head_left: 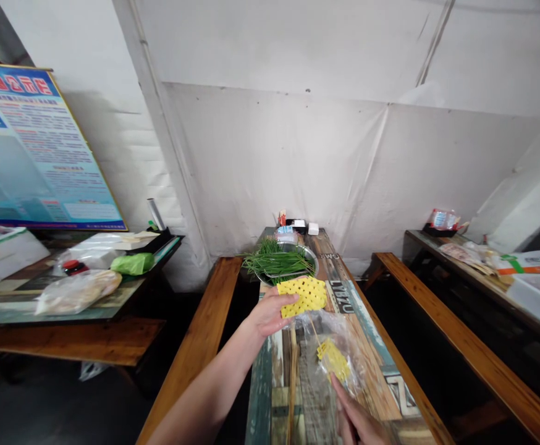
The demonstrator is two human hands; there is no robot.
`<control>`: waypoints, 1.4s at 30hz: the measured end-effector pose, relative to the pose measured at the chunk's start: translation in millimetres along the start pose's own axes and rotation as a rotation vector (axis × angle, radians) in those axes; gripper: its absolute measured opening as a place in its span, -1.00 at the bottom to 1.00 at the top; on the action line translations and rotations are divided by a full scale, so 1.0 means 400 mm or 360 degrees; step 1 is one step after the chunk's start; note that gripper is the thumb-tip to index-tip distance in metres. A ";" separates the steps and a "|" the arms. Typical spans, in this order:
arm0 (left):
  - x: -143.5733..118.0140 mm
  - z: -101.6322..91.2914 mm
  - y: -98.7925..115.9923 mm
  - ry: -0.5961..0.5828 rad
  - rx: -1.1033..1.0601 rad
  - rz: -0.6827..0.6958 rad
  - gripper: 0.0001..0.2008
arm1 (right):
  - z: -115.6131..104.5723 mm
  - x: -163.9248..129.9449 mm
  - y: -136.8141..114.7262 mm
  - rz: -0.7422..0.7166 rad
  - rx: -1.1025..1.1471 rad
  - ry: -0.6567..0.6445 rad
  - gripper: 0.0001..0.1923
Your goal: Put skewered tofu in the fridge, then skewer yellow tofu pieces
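Observation:
My left hand [270,312] holds a yellow perforated sheet [306,293] by its left edge, lifted just above a long painted table [344,296]. My right hand [360,420] rests low at the frame's bottom edge, fingers on a clear plastic bag [330,340] lying on the table. Inside the bag shows another yellow piece [333,360]. Thin bamboo skewers [292,371] lie along the table beside the bag. Beyond the sheet stands a metal bowl [307,253] filled with green chives [274,259].
Wooden benches [196,346] [459,346] flank the table. Small boxes and a toothpick holder [282,218] sit at the far end by the white tent wall. The left table [57,296] carries bags and a poster; the right table [483,266] carries packages.

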State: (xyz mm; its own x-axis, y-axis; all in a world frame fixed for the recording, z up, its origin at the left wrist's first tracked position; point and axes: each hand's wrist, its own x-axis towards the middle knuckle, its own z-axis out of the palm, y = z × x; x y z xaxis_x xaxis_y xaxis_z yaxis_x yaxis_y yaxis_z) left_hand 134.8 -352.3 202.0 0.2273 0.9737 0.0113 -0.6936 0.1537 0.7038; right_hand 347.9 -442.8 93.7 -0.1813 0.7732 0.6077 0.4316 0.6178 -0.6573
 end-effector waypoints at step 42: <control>0.020 0.060 -0.064 0.0226 0.0184 0.0079 -0.59 | -0.032 0.009 0.027 -0.0027 0.0136 0.0035 -0.60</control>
State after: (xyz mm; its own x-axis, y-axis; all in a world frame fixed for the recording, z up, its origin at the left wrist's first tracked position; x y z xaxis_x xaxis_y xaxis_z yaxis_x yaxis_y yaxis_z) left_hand 170.9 -352.5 201.1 0.0901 0.9948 -0.0465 -0.6164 0.0924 0.7820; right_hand 363.2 -435.2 94.3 -0.1679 0.7597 0.6282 0.3518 0.6415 -0.6817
